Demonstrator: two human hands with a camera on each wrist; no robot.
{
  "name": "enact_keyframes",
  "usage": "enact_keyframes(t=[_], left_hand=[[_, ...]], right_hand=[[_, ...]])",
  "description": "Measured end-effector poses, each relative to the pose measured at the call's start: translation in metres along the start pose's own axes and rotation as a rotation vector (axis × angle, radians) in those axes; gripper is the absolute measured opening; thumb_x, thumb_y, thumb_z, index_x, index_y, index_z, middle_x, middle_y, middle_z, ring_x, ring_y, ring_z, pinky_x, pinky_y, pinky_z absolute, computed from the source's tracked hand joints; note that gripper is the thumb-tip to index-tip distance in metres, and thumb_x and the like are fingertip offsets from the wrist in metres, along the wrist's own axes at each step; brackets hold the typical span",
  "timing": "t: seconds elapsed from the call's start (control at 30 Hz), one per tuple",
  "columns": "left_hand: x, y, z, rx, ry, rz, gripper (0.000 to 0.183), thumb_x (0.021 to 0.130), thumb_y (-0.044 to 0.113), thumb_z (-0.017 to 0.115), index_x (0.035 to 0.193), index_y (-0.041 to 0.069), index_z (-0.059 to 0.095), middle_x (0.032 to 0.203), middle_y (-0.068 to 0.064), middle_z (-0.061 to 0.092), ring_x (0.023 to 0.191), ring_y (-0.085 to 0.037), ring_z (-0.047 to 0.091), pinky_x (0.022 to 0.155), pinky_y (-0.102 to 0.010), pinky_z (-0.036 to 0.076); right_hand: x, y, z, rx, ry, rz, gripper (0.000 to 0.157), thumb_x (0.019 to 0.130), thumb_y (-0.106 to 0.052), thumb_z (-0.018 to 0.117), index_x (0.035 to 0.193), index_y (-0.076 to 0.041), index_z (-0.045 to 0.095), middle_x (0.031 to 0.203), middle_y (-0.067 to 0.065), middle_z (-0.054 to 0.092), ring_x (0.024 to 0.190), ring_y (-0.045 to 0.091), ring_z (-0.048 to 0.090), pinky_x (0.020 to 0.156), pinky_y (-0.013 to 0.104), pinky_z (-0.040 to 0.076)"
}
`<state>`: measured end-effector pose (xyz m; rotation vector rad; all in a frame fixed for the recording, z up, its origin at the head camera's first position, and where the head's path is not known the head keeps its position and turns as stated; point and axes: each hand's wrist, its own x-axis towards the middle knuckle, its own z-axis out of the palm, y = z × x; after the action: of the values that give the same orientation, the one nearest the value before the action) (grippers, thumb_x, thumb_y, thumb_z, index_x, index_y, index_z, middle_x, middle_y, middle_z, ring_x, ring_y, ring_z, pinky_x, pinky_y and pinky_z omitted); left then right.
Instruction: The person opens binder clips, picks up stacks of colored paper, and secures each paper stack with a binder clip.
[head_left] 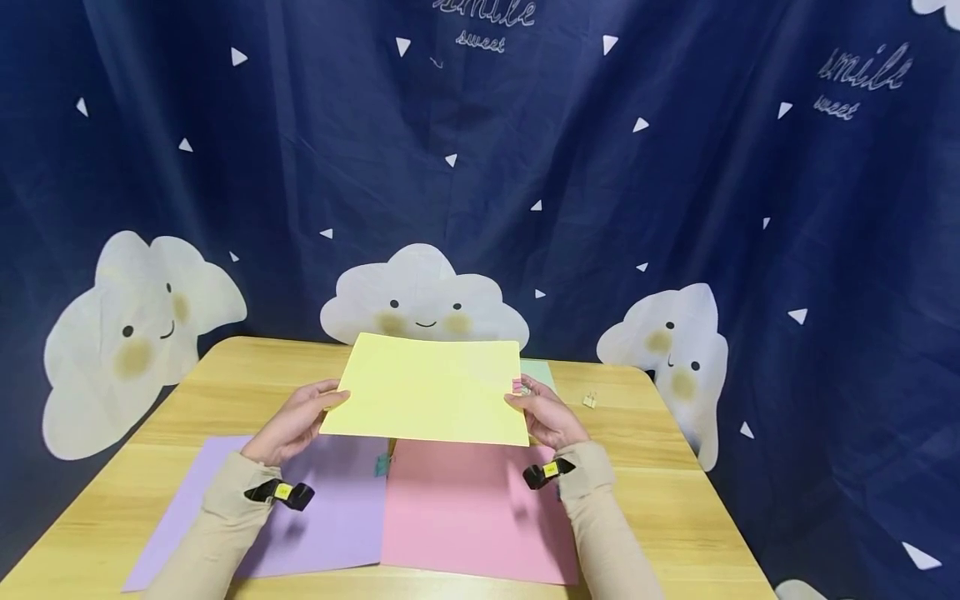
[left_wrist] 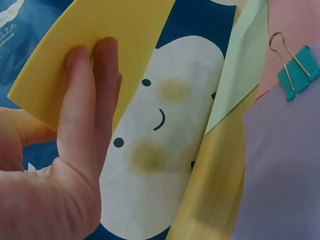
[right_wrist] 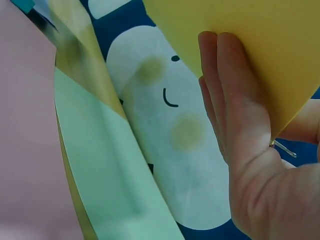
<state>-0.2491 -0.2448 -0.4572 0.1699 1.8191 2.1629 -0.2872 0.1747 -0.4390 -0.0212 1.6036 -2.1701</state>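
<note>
A yellow sheet of paper (head_left: 427, 390) is held up over the table by its two short sides. My left hand (head_left: 296, 421) pinches its left edge, thumb on the near face and fingers (left_wrist: 75, 110) straight behind it. My right hand (head_left: 551, 414) pinches the right edge the same way, its fingers (right_wrist: 240, 70) against the back. A small pink clip (head_left: 517, 386) shows at that edge by the right hand; whether it is fastened to the sheet I cannot tell. Below lie a purple sheet (head_left: 337, 517) and a pink sheet (head_left: 480, 517), with a teal binder clip (head_left: 382, 464) where they meet.
A pale green sheet (right_wrist: 110, 150) lies on the far part of the wooden table (head_left: 667, 500), mostly hidden by the yellow one in the head view. A small yellowish binder clip (head_left: 589, 401) sits at the back right. Behind the table hangs a dark blue curtain (head_left: 360, 167).
</note>
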Motion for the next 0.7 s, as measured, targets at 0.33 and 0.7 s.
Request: enact_keyframes(t=[0.33, 0.7], left_hand=[[0.002, 0.003, -0.009, -0.017, 0.041, -0.002, 0.067, 0.109, 0.017, 0.052, 0.156, -0.01, 0.014, 0.098, 0.007, 0.076, 0.086, -0.002, 0.075, 0.076, -0.015, 0.062], [0.0, 0.007, -0.026, -0.048, 0.083, -0.016, 0.057, 0.108, 0.016, 0.055, 0.152, -0.005, 0.026, 0.096, 0.008, 0.076, 0.083, -0.002, 0.074, 0.072, -0.016, 0.062]], right_hand=[[0.015, -0.007, 0.011, -0.045, -0.022, -0.003, 0.072, 0.103, 0.007, 0.05, 0.163, -0.005, 0.011, 0.102, 0.0, 0.071, 0.086, 0.007, 0.074, 0.076, 0.02, 0.063], [0.031, -0.014, 0.028, -0.059, -0.038, 0.01, 0.047, 0.102, 0.002, 0.057, 0.143, -0.007, 0.037, 0.097, -0.003, 0.062, 0.076, 0.001, 0.063, 0.064, 0.012, 0.053]])
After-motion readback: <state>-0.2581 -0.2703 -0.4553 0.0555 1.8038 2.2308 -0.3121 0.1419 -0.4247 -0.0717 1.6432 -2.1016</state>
